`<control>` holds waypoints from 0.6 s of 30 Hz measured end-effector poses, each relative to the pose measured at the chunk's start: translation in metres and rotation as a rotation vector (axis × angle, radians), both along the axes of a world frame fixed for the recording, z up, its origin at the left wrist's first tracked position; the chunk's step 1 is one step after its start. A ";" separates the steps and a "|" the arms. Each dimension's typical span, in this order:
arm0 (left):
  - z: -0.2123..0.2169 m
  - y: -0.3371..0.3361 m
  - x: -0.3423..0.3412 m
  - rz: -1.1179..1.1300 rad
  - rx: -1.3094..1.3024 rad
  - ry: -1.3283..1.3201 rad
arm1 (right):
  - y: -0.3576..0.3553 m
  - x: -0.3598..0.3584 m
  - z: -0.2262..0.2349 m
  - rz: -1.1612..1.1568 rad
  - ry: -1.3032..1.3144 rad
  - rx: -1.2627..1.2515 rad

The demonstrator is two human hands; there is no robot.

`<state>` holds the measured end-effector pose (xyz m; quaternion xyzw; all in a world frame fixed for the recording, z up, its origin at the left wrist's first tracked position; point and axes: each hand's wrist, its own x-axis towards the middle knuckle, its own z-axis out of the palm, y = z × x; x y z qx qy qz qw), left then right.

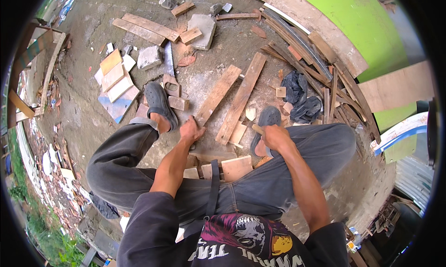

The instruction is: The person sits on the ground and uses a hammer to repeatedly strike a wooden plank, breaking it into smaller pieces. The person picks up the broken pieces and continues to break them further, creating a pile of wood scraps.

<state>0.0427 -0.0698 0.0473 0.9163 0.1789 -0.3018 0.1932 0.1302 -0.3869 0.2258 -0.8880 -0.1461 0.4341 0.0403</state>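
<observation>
My left hand (189, 130) is at the near end of a wooden plank (219, 94), its fingers closed on the plank's end. The plank lies slanting away to the right on the ground. Beside it, roughly parallel, lies a second plank (242, 97) with no hand on it. My right hand (276, 138), by my right shoe, is wrapped round a wooden handle (257, 129); one blunt end sticks out past the fingers, and the rest is hidden. A handsaw (169, 62) with a wooden grip lies beyond my left shoe.
Small boards (116, 76) and a grey stone block (149, 58) lie at the left. A concrete slab (202, 31) and more planks (144, 27) are farther off. At the right are a black plastic bag (304, 109) and piled timber strips (302, 58). Wood offcuts (237, 168) sit between my legs.
</observation>
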 end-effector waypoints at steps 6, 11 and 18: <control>0.056 -0.034 0.061 0.031 -0.190 -0.351 | 0.000 0.008 0.014 -0.058 -0.017 -0.017; 0.133 -0.068 0.115 0.074 -0.108 -0.763 | 0.007 0.012 0.032 -0.053 -0.071 -0.025; 0.229 -0.097 0.146 0.152 -0.147 -1.070 | 0.010 0.009 0.039 -0.012 -0.106 0.012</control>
